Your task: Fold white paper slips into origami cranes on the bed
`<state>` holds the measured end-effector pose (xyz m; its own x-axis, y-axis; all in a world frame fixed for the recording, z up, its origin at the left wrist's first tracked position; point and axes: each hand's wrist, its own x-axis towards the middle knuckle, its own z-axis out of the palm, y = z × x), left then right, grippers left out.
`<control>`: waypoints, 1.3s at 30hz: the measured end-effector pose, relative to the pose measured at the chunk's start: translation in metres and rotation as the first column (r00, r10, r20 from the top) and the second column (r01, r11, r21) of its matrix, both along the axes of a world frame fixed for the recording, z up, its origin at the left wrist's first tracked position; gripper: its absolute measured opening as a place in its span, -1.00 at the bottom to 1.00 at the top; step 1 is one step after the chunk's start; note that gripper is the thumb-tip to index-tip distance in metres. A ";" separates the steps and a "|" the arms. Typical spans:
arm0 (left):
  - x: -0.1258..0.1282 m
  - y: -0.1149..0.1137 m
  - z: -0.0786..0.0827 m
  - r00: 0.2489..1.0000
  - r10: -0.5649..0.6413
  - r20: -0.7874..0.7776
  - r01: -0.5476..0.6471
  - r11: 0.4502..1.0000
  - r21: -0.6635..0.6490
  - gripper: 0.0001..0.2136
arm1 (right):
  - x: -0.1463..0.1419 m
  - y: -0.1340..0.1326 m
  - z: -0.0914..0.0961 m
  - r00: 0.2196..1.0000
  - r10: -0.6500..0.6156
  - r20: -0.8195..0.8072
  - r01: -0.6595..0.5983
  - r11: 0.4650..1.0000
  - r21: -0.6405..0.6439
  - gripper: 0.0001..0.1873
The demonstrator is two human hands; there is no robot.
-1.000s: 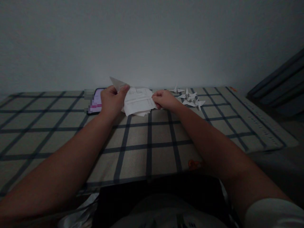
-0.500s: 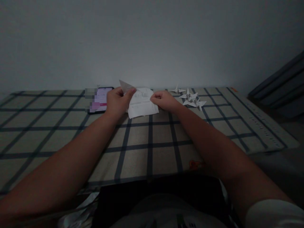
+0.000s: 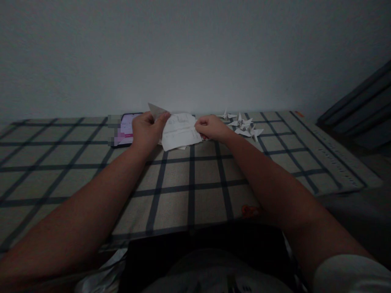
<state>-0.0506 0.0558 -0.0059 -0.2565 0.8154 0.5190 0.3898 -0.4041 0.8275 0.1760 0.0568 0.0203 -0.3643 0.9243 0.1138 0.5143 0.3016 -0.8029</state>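
A white sheet of paper [image 3: 180, 132] with faint print and creases is held a little above the tabletop, between my two hands. My left hand [image 3: 148, 128] pinches its left side between thumb and fingers, and a pointed paper flap [image 3: 156, 109] sticks up behind the thumb. The right edge of the sheet is gripped by my right hand [image 3: 212, 128], whose fingers are curled closed. More paper shows under the sheet's lower edge. Several folded paper cranes [image 3: 244, 124] lie to the right of my right hand.
A phone [image 3: 126, 129] with a lit screen lies left of my left hand. A checked cloth [image 3: 177, 175] covers the table, which meets a plain wall [image 3: 195, 53] at the back. An orange object [image 3: 251, 210] sits at the front edge, beside my right forearm.
My left hand has shifted slightly left, carrying the paper's left side and flap with it. More paper now shows beneath the sheet's lower edge. My right hand stays almost in place.
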 end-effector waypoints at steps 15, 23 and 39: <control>0.007 -0.008 0.001 0.994 -0.064 -0.087 0.064 0.998 -0.005 -0.75 | -0.004 0.001 -0.008 0.992 0.120 0.027 -0.122 0.989 0.083 -0.87; 0.004 -0.007 0.004 0.996 -0.037 -0.086 0.036 0.999 -0.016 -0.75 | -0.004 -0.001 -0.004 0.995 0.075 -0.063 -0.079 0.994 -0.074 -0.75; 0.010 -0.014 0.002 0.985 -0.072 -0.159 0.073 0.997 0.003 -0.75 | -0.014 -0.004 -0.003 0.985 0.171 0.028 -0.173 0.978 0.113 -0.67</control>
<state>-0.0406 0.0420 -0.0039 -0.1106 0.8243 0.5553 0.4852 -0.4428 0.7540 0.1615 0.0524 0.0177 -0.5195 0.8290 0.2071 0.4613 0.4761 -0.7487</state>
